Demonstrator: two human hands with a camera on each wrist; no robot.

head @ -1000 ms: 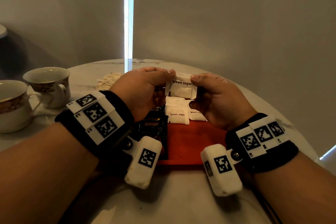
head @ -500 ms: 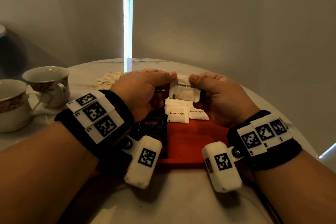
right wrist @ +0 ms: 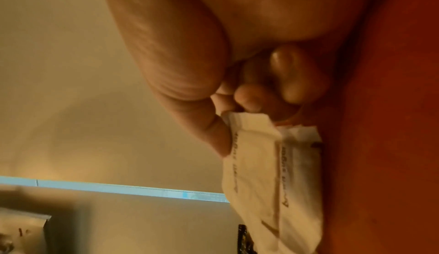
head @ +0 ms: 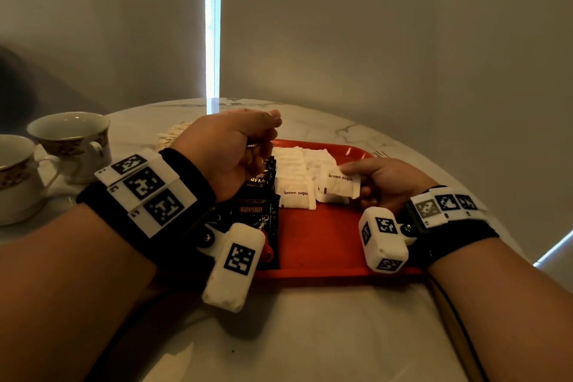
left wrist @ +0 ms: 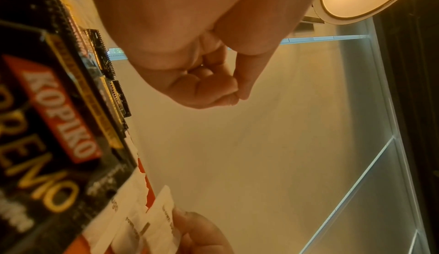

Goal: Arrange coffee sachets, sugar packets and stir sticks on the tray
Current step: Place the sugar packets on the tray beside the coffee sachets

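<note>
One packet in play: a small white paper brown-sugar packet (head: 339,185), pinched at its right end between the thumb and fingertips of the right hand (head: 386,180).
Where it was: low over the near end of the right-hand column of white sugar packets (head: 293,170) lying on the flat red plastic tray (head: 322,245), toward the tray's right edge. Touching the ones below or just clear of them, I couldn't tell.
Left side: the left hand (head: 235,155) hung over the tray's left edge with its fingers curled in against the thumb, and the wrist view showed nothing in it.
Coffee: black Kopiko coffee sachets (head: 255,208) were overlapped in a row along the tray's left edge, right beside the sugar.
Sticks: pale wooden stir sticks (head: 172,136) looked to be piled on the round marble table (head: 310,335) off the tray's far left corner, so not on the tray yet.
Step, I reckon: laying down sugar, second column.
Next move: probably lower it flat, square it with its neighbours, and let go without nudging the row. Paper's floppy, so go easy.
</note>
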